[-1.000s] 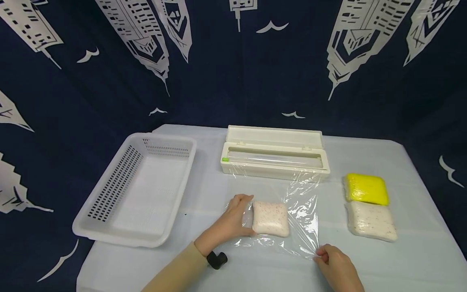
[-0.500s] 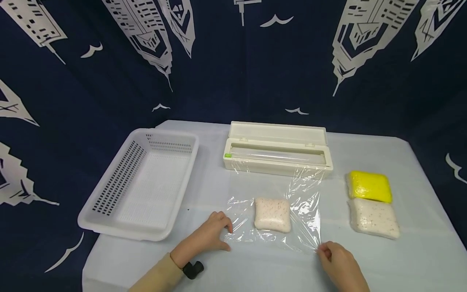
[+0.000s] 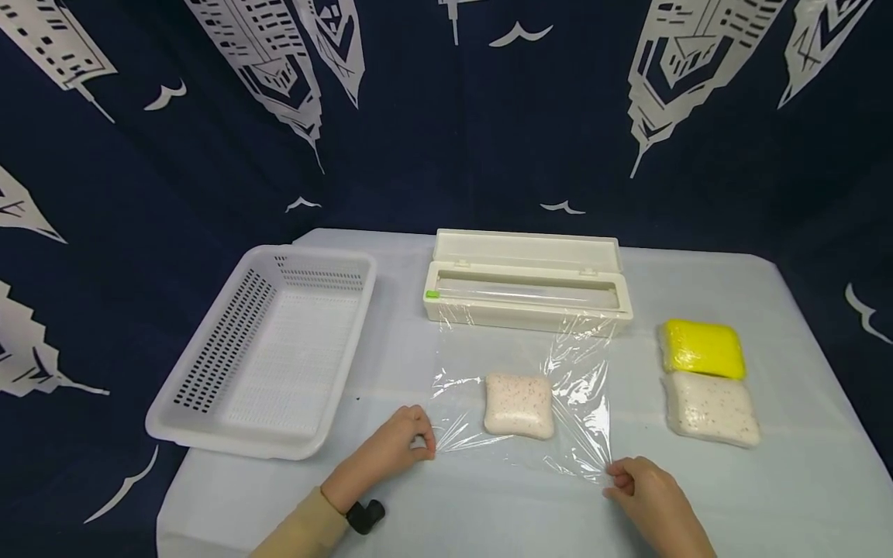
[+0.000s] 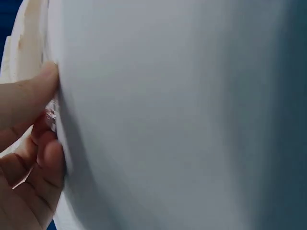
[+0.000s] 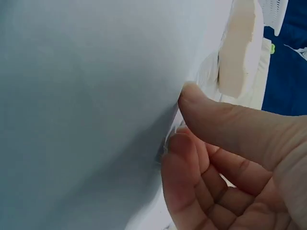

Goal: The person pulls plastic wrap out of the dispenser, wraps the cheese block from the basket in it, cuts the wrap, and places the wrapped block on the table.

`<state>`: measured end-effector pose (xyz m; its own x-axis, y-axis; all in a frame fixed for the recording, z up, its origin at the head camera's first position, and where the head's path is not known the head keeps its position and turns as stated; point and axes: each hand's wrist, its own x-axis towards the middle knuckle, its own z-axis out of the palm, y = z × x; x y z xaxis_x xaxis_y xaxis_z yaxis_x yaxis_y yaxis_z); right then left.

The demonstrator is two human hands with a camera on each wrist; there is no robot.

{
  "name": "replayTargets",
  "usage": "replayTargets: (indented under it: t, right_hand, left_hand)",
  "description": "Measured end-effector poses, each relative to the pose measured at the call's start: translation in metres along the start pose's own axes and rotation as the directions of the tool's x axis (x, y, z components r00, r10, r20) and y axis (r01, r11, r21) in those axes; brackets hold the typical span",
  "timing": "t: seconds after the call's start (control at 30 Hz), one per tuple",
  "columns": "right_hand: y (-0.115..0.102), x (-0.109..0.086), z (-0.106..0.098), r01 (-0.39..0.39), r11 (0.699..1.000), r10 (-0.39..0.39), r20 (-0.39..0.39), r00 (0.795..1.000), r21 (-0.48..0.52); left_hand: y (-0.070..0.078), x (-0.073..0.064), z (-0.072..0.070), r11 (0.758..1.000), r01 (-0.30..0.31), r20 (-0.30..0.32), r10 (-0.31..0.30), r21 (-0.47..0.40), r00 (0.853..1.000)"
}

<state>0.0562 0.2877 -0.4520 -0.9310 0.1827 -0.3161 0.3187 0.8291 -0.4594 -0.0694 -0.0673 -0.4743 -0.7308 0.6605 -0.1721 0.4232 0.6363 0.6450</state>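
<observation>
A sheet of clear plastic wrap (image 3: 582,403) runs from its long cream dispenser box (image 3: 528,315) toward the near side of the table. On the sheet lies a pale, speckled, pillow-shaped block (image 3: 518,406). My left hand (image 3: 399,446) pinches the near left corner of the film; a glint of it shows between thumb and fingers in the left wrist view. The near right corner is pinched by my right hand (image 3: 650,496), where creases gather toward the fingertips. In the right wrist view, film shows by the fingers (image 5: 180,177).
A white perforated basket (image 3: 321,422) stands at the left. To the right lie a yellow block (image 3: 703,349) and a pale speckled block (image 3: 711,409), both with a shiny film covering. The dispenser's lid (image 3: 526,249) is up at the back.
My left hand has left the block's side, moved left and toward the near edge, and taken hold of the film's left corner. My right hand keeps its corner, almost unmoved.
</observation>
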Motion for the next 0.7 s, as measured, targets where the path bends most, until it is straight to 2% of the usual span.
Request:
replayTargets:
  t: [0.23,0.33,0.43,0.53,0.63,0.67,0.7]
  right_hand:
    - [0.0,-0.005,-0.001,0.061,0.994,-0.07,-0.104,0.992,-0.091]
    - [0.004,-0.006,0.0,0.103,0.989,-0.122,-0.185,0.975,-0.11]
    - [0.007,-0.007,0.002,0.166,0.977,-0.199,-0.294,0.935,-0.135]
    - [0.009,-0.006,0.004,0.227,0.962,-0.27,-0.411,0.871,-0.151]
    - [0.009,-0.003,0.004,0.242,0.961,-0.278,-0.506,0.816,-0.137]
    - [0.008,-0.002,0.004,0.239,0.962,-0.271,-0.527,0.805,-0.13]
    - [0.007,0.0,0.004,0.229,0.966,-0.255,-0.538,0.803,-0.117]
  left_hand:
    - [0.001,-0.003,0.004,0.99,-0.059,-0.065,0.068,0.127,0.996]
    - [0.004,-0.004,0.003,0.985,-0.077,-0.092,0.092,0.152,0.992]
    - [0.009,-0.005,0.002,0.983,-0.089,-0.122,0.109,0.158,0.987]
    - [0.013,-0.005,-0.001,0.981,-0.115,-0.166,0.14,0.157,0.976]
    - [0.016,-0.003,-0.003,0.978,-0.141,-0.218,0.173,0.154,0.961]
    - [0.016,-0.002,-0.004,0.978,-0.144,-0.232,0.176,0.15,0.957]
    - [0.016,-0.001,-0.004,0.98,-0.143,-0.243,0.174,0.139,0.954]
